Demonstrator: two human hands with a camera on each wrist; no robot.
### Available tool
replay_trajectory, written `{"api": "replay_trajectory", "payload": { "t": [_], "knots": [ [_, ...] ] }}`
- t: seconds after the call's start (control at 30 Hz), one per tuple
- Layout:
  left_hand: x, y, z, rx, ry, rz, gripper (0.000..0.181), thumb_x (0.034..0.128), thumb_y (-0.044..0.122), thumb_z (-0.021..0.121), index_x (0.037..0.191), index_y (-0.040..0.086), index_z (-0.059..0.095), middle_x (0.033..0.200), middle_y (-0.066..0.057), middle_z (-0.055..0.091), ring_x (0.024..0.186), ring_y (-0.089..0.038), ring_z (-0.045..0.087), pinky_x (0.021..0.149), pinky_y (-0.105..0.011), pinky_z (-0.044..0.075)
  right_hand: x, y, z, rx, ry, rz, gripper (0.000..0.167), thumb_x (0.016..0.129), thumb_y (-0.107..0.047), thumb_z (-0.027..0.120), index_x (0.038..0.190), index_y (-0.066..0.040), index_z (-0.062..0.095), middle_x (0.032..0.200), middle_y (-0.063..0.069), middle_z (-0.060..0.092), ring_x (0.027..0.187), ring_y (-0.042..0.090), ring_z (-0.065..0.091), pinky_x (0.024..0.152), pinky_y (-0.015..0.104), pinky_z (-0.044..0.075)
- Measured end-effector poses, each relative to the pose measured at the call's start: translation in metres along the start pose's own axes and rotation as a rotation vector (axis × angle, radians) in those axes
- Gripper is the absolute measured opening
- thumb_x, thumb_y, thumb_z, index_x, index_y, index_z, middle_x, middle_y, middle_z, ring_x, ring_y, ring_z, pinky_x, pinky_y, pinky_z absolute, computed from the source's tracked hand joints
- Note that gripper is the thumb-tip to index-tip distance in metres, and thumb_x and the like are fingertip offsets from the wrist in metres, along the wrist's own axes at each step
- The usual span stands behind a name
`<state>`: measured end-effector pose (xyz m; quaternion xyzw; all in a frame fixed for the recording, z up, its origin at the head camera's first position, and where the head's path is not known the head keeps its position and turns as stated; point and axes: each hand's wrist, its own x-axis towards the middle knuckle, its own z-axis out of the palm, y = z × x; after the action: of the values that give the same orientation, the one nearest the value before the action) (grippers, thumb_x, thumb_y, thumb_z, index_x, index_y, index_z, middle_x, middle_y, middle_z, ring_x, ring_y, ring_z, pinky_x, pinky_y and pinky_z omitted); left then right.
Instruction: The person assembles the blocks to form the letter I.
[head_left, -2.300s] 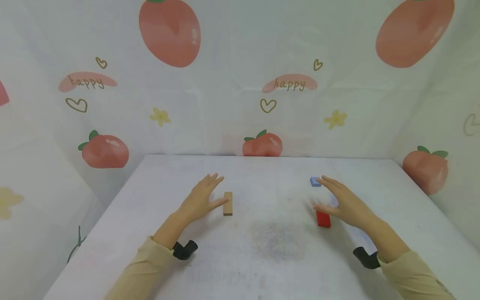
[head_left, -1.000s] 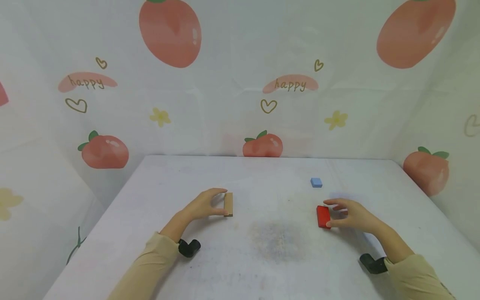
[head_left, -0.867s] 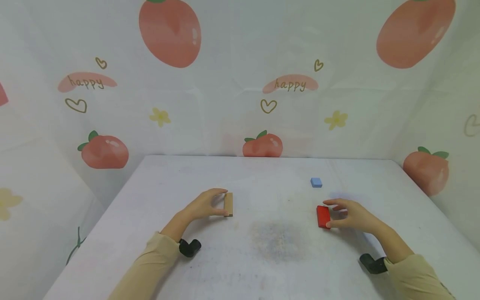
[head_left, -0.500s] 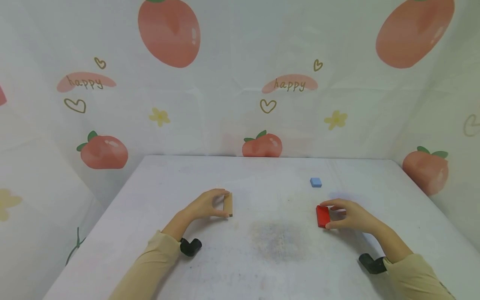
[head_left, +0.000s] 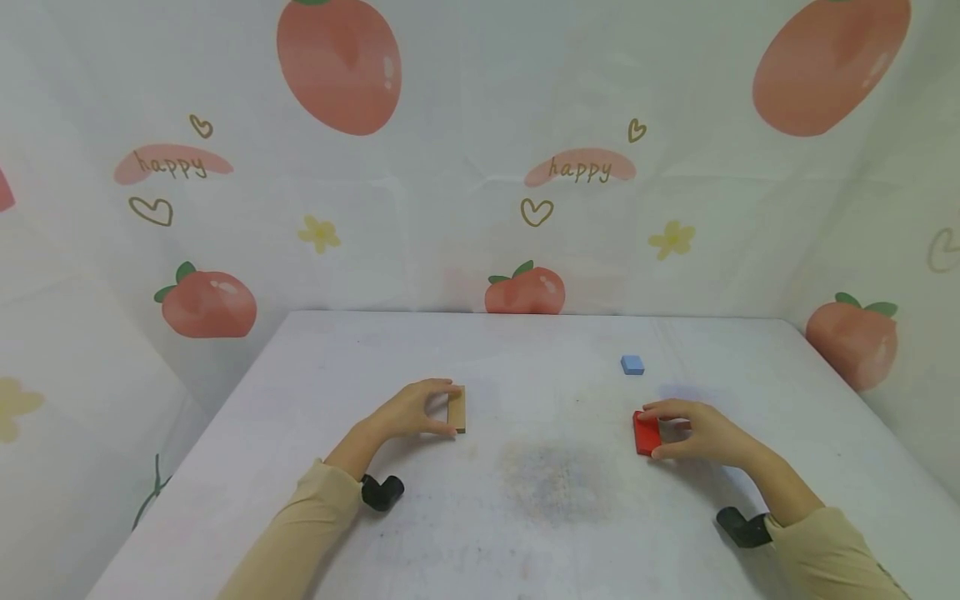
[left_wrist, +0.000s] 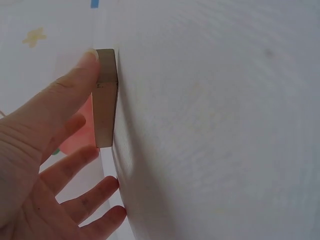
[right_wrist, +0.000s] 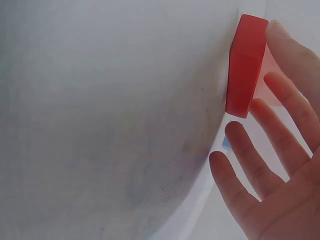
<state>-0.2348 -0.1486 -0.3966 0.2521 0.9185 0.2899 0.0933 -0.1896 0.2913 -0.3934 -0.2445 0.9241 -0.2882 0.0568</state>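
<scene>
In the head view a tan wooden block lies lengthwise on the white table. My left hand pinches it by its two ends, thumb at the near end and a fingertip at the far one. The left wrist view shows the thumb against the end of the wooden block, the other fingers spread below. To the right, my right hand pinches a red block, thumb at its near end and a finger over its far end. In the right wrist view the red block has the thumb touching one end.
A small blue block sits farther back on the table, beyond the red one. A fruit-printed curtain hangs behind the table and at its sides. Each wrist carries a black camera mount.
Both hands have come down from above the table, and their fingers have drawn in on the ends of the wooden and red blocks. The blocks have stayed in place.
</scene>
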Motion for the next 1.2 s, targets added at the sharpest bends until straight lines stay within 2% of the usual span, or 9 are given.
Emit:
{"api": "replay_trajectory", "payload": {
  "t": [0.33, 0.73, 0.97, 1.2],
  "knots": [
    [0.0027, -0.0022, 0.0014, 0.0, -0.014, -0.014, 0.061, 0.074, 0.025, 0.078, 0.129, 0.009, 0.056, 0.142, -0.016, 0.046, 0.135, -0.036, 0.037, 0.111, -0.052, 0.029, -0.0002, -0.0003, 0.001, -0.007, -0.017, 0.035, 0.041, 0.073, -0.024, 0.077, 0.11, -0.008, 0.068, 0.123, 0.022, 0.059, 0.11, 0.041, 0.051, 0.086, 0.048, 0.052],
    [0.0036, -0.0029, 0.0008, 0.024, 0.015, 0.019, 0.065, 0.0722, 0.026, 0.08, 0.128, 0.004, 0.056, 0.136, -0.018, 0.052, 0.131, -0.036, 0.043, 0.109, -0.05, 0.033, 0.0002, -0.0003, 0.0019, -0.008, -0.011, 0.05, 0.039, 0.073, -0.019, 0.077, 0.109, -0.008, 0.068, 0.122, 0.022, 0.06, 0.107, 0.038, 0.053, 0.084, 0.043, 0.054],
    [0.0047, -0.0039, 0.0012, 0.03, 0.026, 0.042, 0.067, 0.0708, 0.027, 0.081, 0.128, 0.002, 0.055, 0.131, -0.015, 0.056, 0.128, -0.034, 0.047, 0.107, -0.048, 0.037, 0.0001, -0.0023, 0.0025, 0.006, -0.008, 0.038, 0.039, 0.074, -0.021, 0.077, 0.109, -0.007, 0.068, 0.121, 0.023, 0.06, 0.107, 0.039, 0.053, 0.084, 0.044, 0.054],
    [0.0053, -0.0044, 0.0024, 0.021, 0.03, 0.046, 0.068, 0.0698, 0.027, 0.082, 0.128, 0.003, 0.055, 0.13, -0.013, 0.058, 0.122, -0.032, 0.052, 0.104, -0.046, 0.041, 0.001, 0.0001, 0.0026, -0.012, -0.015, 0.059, 0.039, 0.073, -0.02, 0.077, 0.11, -0.009, 0.069, 0.122, 0.021, 0.061, 0.108, 0.038, 0.054, 0.083, 0.027, 0.053]
  ]
}}
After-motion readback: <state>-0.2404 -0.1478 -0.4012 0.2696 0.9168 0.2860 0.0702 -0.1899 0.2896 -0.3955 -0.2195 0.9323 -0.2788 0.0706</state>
